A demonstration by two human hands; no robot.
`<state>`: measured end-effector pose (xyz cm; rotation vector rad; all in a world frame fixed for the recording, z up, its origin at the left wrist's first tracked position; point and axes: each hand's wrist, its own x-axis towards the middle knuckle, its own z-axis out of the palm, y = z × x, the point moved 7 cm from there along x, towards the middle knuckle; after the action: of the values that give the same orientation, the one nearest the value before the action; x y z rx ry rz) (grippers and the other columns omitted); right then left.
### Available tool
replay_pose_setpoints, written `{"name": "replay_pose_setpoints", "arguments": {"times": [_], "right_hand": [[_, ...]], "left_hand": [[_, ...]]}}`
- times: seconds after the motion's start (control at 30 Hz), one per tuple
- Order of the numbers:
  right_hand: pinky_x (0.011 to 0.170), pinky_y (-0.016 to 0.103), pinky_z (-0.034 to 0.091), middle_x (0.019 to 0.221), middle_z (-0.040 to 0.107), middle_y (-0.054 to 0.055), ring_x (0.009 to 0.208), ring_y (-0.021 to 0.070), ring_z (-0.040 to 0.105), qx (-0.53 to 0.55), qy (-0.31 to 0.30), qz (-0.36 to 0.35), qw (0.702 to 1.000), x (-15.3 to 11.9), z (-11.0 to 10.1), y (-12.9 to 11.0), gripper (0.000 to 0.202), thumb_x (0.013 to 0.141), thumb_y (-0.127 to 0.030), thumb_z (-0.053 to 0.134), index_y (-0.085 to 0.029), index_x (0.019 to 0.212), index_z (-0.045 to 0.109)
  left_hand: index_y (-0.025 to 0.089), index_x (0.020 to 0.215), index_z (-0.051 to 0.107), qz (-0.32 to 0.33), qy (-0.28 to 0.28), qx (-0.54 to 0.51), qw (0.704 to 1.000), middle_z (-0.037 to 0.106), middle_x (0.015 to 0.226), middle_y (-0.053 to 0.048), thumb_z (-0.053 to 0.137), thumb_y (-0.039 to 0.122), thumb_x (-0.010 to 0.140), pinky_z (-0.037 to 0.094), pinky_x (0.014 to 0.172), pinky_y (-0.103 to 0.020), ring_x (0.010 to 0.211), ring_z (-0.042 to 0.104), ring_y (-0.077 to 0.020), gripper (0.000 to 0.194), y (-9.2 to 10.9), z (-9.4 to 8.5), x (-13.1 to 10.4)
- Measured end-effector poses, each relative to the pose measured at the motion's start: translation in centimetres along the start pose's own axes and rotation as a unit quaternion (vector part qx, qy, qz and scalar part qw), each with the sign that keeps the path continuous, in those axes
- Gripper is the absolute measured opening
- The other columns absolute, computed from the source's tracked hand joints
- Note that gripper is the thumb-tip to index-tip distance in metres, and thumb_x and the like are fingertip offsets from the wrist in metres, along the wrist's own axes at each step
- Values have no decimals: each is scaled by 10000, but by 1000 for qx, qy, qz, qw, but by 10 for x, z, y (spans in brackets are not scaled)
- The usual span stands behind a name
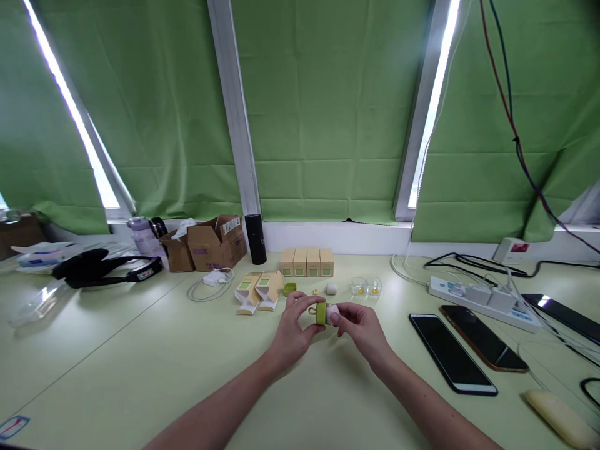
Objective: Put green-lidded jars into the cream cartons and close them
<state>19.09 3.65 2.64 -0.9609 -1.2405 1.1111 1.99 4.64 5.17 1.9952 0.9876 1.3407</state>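
My left hand [294,332] pinches a small green case [321,313] with a loop on its left side. A white round piece [332,314] meets the case's right side, held between the fingertips of my right hand [363,330]. Just behind my hands lie a green cap-like part [289,289], a tiny gold-coloured piece [315,292] and another white piece [331,289]. Two clear containers [366,287] with yellow bits inside stand to the right of these. Behind them is a row of several small tan boxes [307,262]; two opened boxes [259,291] lie at the left.
Cardboard boxes [216,244] and a black cylinder [255,239] stand at the back left, near a white charger [214,278]. Two phones [452,353] [484,337] and a power strip [482,303] with cables lie on the right. A black headset [107,267] is far left.
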Motion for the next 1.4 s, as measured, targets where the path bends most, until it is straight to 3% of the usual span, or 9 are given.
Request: {"name": "replay_pose_setpoints", "arguments": {"times": [0.33,0.77,1.0,1.17,1.3,1.4], "right_hand": [[546,306,492,664,700,54,581,165,577,10,15,13,1000,-2,3,-3,544,643,-649,859,-146,841,796],[543,316,510,629,674,44,552,170,575,5,30,6,1000,-6,6,-5,564,678,-713,813,-162,790,776],[558,333,535,668,701,52,564,181,607,15,41,22,999,-5,5,0,580,671,-715,824,-158,819,753],[546,310,497,575,593,-47,541,183,585,3,73,-1,997,-7,-1,-2,654,701,-687,831,-209,1112,656],[577,308,466,618,586,-33,586,188,574,-91,60,-52,993,-11,-4,-9,530,848,-672,706,-239,1147,645],[589,315,467,698,619,-7,615,186,568,-185,69,-130,972,-17,-7,-24,423,889,-553,708,-257,1187,660]], "left_hand": [[279,1121,749,17,-8,16,1000,725,1084,-59,811,112,711,453,1045,-488,1172,513,-307,447,6,1,0],[277,1143,741,13,13,21,1000,688,1094,-62,834,130,714,469,1044,-471,1173,530,-297,463,4,4,-5],[289,1227,710,-9,-1,-6,1000,687,1157,-68,767,156,787,526,952,-423,1100,605,-264,463,5,9,-6],[246,1390,607,-78,-69,-123,987,680,1299,-112,704,340,908,532,974,-435,1106,655,-264,501,-2,26,-6],[248,1401,547,-124,-102,-261,952,722,1103,-88,752,501,878,539,900,-394,1007,674,-239,617,-6,33,-6],[240,1294,598,-155,-102,-314,931,719,1083,-83,779,535,850,518,866,-354,991,658,-220,563,-7,29,-5]]}}
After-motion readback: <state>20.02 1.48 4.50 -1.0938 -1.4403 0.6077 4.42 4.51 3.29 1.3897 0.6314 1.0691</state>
